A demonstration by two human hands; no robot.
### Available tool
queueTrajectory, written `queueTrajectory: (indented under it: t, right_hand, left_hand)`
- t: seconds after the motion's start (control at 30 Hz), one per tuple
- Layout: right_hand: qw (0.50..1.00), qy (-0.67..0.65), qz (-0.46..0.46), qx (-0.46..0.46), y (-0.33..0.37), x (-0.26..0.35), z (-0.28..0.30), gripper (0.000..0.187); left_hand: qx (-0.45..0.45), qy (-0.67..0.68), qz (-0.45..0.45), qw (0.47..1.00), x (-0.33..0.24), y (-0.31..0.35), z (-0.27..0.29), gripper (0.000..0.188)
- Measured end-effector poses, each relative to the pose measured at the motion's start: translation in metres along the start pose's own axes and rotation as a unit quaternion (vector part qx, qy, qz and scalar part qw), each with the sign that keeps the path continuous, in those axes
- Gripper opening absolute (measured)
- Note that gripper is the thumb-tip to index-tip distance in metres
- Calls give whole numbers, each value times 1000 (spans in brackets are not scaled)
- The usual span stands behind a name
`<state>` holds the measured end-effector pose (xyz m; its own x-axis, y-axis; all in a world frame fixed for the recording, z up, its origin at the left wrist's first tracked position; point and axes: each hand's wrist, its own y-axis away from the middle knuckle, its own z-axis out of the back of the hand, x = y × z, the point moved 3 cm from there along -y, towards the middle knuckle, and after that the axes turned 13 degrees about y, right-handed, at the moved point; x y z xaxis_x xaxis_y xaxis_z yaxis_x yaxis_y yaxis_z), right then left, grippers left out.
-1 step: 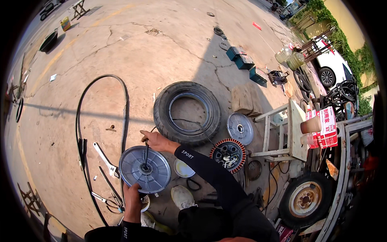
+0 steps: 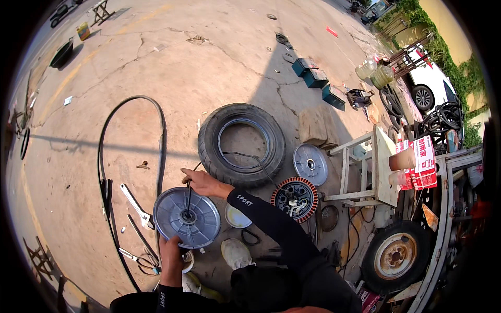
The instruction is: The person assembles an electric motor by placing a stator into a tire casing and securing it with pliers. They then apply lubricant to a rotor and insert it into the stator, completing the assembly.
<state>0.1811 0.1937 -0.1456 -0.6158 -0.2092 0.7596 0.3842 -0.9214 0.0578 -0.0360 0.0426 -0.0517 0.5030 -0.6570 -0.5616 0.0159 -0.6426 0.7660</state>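
A round grey metal wheel-hub cover (image 2: 203, 224) with radial ribs is held low in front of me. My left hand (image 2: 171, 258) grips its near rim, fingers partly hidden beneath it. Above the cover, my right hand (image 2: 206, 182) is closed round the upper part of a thin dark rod (image 2: 188, 201), with one finger stretched out to the left. The rod's lower end meets the hub hole at the cover's centre; how deep it sits cannot be seen. Just beyond lies a black tire (image 2: 211, 148) around a metal rim. A motor stator (image 2: 279, 195) with copper windings rests to the right.
At left are an adjustable wrench (image 2: 136, 206), scissors (image 2: 138, 258) and a long black rubber loop (image 2: 103, 141). A second hub cover (image 2: 310, 164), a white stool (image 2: 385, 169) and a rusty-rimmed wheel (image 2: 368, 261) stand to the right. Several dark batteries (image 2: 315, 78) sit farther off.
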Motion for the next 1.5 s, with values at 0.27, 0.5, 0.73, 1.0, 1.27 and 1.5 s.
queueTrajectory:
  t: [0.27,0.5,0.73,1.0,1.27,1.5]
  right_hand:
    - [986,-71,-81,-130,35,43,1,60]
    - [979,-6,-112,-170,78,62,-10,63]
    - [972,159,45,-169,101,63,-33,71]
    - [970,104,-121,-183,108,34,-29,60]
    - [989,-39,-124,-71,48,-9,-57,65]
    - [989,-38,-137,-46,29,-19,-88,62]
  left_hand:
    - [-53,-44,29,997,8,-14,-2,40]
    - [-63,21,70,995,17,-19,-12,30]
    - [-92,109,136,980,46,-62,12,29]
    - [-93,89,127,984,47,-91,9,22]
    - [-4,0,123,992,16,-171,65,14]
    - [-15,-179,82,980,-18,-182,51,14]
